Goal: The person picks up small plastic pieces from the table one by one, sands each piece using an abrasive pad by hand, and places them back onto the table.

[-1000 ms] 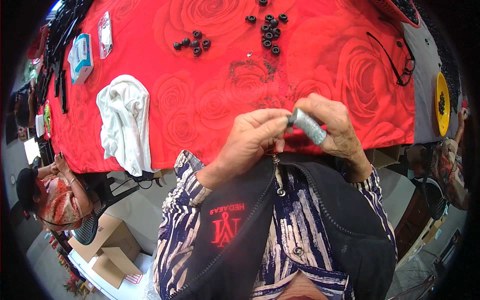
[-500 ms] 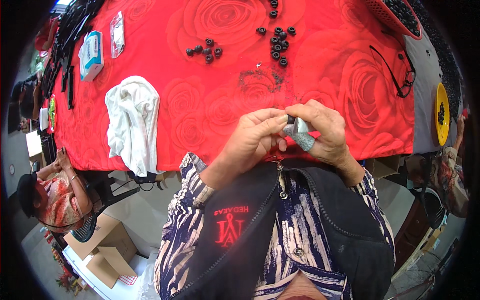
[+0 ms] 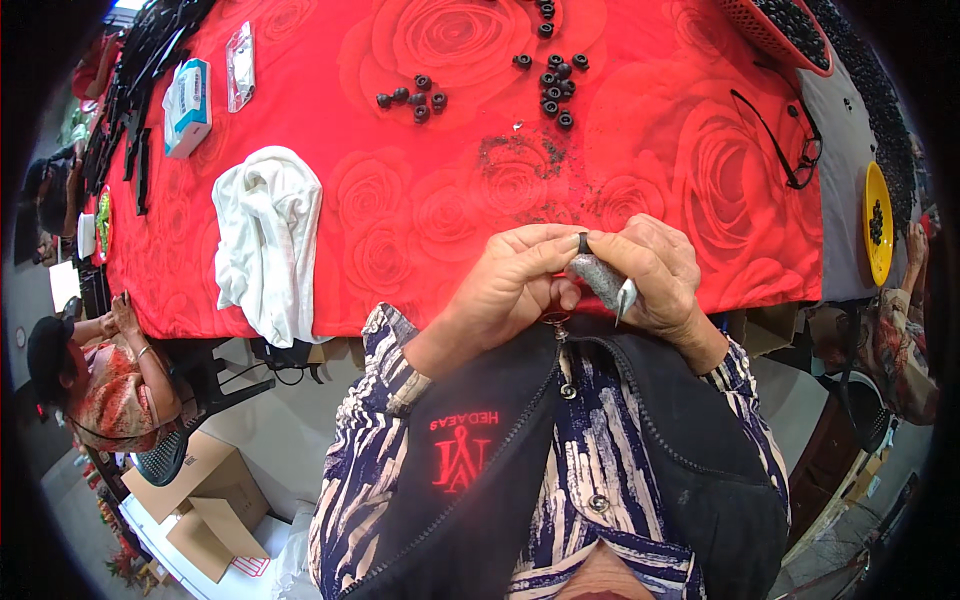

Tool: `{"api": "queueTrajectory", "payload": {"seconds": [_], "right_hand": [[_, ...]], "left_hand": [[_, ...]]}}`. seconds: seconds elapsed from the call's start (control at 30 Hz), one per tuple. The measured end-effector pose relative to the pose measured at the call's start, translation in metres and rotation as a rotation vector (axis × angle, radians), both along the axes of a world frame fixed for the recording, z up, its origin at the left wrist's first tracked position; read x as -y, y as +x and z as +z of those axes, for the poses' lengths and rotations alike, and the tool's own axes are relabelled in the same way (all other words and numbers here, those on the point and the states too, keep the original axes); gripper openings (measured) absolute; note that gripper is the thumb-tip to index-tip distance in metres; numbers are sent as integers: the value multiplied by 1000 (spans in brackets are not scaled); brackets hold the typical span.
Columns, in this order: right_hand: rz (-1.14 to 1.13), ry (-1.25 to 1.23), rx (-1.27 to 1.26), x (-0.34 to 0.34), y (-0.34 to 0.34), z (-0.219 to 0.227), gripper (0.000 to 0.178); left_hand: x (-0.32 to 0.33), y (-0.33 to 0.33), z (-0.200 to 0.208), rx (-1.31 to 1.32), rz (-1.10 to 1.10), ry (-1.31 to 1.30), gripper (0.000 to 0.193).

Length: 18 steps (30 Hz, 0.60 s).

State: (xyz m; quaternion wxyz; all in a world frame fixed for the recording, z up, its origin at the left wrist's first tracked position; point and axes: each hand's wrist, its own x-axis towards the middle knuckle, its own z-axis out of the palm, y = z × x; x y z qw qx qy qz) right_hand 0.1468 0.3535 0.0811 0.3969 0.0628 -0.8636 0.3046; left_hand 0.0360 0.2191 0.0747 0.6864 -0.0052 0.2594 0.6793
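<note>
Red rose-print tablecloth (image 3: 420, 250) spreads ahead, and just off its near edge both hands meet, left hand (image 3: 515, 285) pinching a small black ring (image 3: 583, 242) while right hand (image 3: 650, 270) clamps a grey pointed tool (image 3: 603, 282) steady for close work.

Small assembly workshop. Long tabletop (image 3: 700, 230) under a rose-print red cloth carries heaps of small black parts (image 3: 555, 85), with filled trays (image 3: 775, 30). Other workers (image 3: 90, 380) sit alongside; cardboard boxes (image 3: 200, 500) on the floor.

A small black ring (image 3: 583, 242) sits upright atop a grey, pointed metal tool (image 3: 603, 281), which slants down to the right
</note>
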Motion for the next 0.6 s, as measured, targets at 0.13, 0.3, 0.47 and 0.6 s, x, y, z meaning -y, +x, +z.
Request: {"api": "queueTrajectory", "payload": {"seconds": [0.13, 0.3, 0.47, 0.6], "right_hand": [[38, -293, 263, 4, 7, 20, 31], [74, -473, 451, -3, 14, 20, 21], [16, -405, 428, -1, 11, 15, 20], [-1, -376, 441, -1, 11, 17, 23]], "left_hand": [[4, 5, 3, -142, 83, 10, 20], [7, 2, 0, -183, 90, 96, 21], [9, 0, -2, -212, 73, 103, 22], [8, 2, 1, -210, 81, 74, 21]]}}
